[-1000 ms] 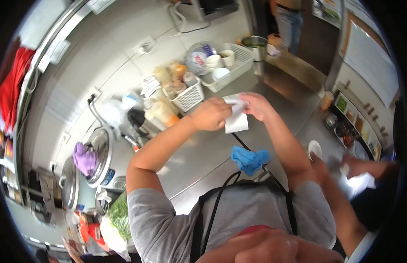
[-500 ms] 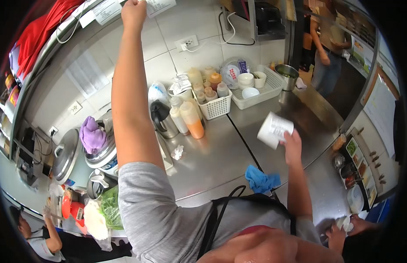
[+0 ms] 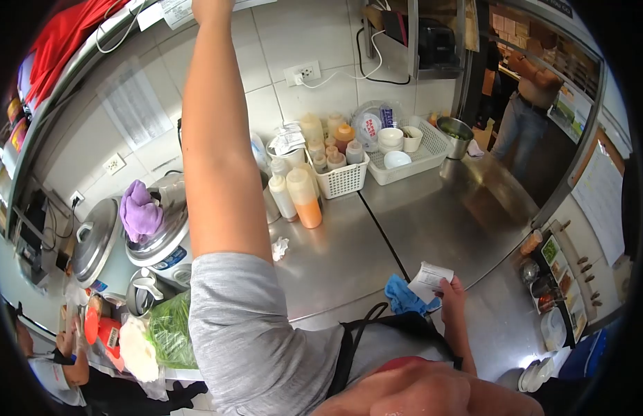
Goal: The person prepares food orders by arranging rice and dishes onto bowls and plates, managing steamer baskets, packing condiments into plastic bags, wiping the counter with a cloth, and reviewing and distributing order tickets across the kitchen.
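Observation:
My right hand [image 3: 453, 297] is closed on a printed paper slip [image 3: 431, 280], pinched at its right edge above the steel counter. Just behind and left of that slip lies a crumpled blue cloth [image 3: 400, 294]. My left hand [image 3: 212, 8] is raised to the top edge of the view, which cuts off its fingers. Beside it, printed papers [image 3: 179, 11] hang along the shelf edge. Under my raised arm stand squeeze bottles, one with orange sauce [image 3: 306, 201].
A white basket [image 3: 343, 180] of bottles and a white tray [image 3: 425, 163] with bowls stand at the wall. Left are lidded cookers [image 3: 99, 236], a purple cloth [image 3: 141, 211] and bagged greens [image 3: 174, 333]. Other people [image 3: 47, 360] are at lower left and beyond the opening.
My right hand has drawn the slip down and toward my body, near the blue cloth. My left hand has risen further out of view. The co-worker's hands at lower right are gone.

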A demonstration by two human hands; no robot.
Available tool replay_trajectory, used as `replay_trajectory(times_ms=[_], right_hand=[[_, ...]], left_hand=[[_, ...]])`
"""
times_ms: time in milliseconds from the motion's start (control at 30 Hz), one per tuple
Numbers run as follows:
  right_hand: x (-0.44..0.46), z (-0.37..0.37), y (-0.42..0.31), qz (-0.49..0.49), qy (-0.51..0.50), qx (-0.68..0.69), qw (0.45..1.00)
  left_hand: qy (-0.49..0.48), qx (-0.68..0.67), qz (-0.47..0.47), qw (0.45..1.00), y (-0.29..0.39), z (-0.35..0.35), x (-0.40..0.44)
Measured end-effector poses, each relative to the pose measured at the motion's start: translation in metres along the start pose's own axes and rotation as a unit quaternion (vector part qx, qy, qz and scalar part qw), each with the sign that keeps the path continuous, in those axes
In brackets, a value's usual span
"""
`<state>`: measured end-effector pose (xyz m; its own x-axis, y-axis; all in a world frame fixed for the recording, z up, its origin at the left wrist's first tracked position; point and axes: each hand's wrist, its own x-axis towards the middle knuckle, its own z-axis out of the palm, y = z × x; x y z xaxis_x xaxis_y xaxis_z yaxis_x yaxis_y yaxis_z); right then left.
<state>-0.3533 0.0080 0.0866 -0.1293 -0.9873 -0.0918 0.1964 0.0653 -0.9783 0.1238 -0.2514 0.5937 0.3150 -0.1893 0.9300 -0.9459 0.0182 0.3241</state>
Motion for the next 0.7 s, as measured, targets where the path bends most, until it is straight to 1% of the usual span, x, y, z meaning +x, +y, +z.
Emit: replay_trajectory(times_ms=[67,167,233,267,300,333,367,400,433,467,500,533,567,667,700], right_hand=[[-0.001,0.001,-0.002,-0.004,-0.049,0.008,0.999],[0.001,0.010,-0.016,-0.012,-0.077,-0.010,0.997],[0.009,0.019,-0.024,-0.037,-0.125,-0.012,0.991],[0.014,0.024,-0.028,-0.047,-0.153,-0.015,0.987],[0.022,0.028,-0.026,-0.056,-0.177,-0.022,0.982],[0.028,0.036,-0.020,-0.053,-0.199,-0.011,0.979],[0.037,0.046,-0.014,-0.053,-0.222,-0.001,0.974],[0.041,0.058,-0.012,-0.051,-0.246,0.011,0.968],[0.041,0.072,-0.015,-0.045,-0.291,0.024,0.955],[0.039,0.086,-0.015,-0.035,-0.337,0.037,0.940],[0.035,0.100,-0.008,-0.038,-0.382,0.053,0.922],[0.029,0.115,-0.003,-0.042,-0.425,0.034,0.903],[0.016,0.129,-0.001,-0.022,-0.472,0.043,0.881],[-0.036,0.165,0.019,0.031,-0.606,0.057,0.793],[-0.055,0.173,0.026,0.042,-0.647,0.058,0.759]], left_hand=[[0.046,-0.057,-0.025,0.997,0.013,-0.023,-0.030],[0.088,-0.087,-0.079,0.989,0.025,-0.045,-0.073],[0.117,-0.146,0.035,0.982,0.011,-0.044,-0.113],[0.021,-0.196,0.024,0.980,0.013,-0.051,-0.152],[-0.129,-0.191,0.011,0.973,0.015,-0.070,-0.197],[-0.258,-0.236,-0.063,0.935,0.022,-0.091,-0.248],[-0.317,-0.290,0.112,0.896,0.000,-0.094,-0.302],[-0.475,-0.317,-0.072,0.818,0.004,-0.121,-0.350],[-0.539,-0.322,-0.181,0.757,-0.001,-0.138,-0.405],[-0.610,-0.343,-0.239,0.673,0.009,-0.171,-0.435],[-0.621,-0.332,-0.303,0.642,0.001,-0.191,-0.480],[-0.616,-0.345,-0.350,0.616,0.001,-0.216,-0.510],[-0.606,-0.358,-0.398,0.588,0.002,-0.243,-0.534],[-0.462,-0.385,-0.467,0.648,0.014,-0.313,-0.582],[-0.432,-0.420,-0.458,0.653,0.010,-0.333,-0.593]])
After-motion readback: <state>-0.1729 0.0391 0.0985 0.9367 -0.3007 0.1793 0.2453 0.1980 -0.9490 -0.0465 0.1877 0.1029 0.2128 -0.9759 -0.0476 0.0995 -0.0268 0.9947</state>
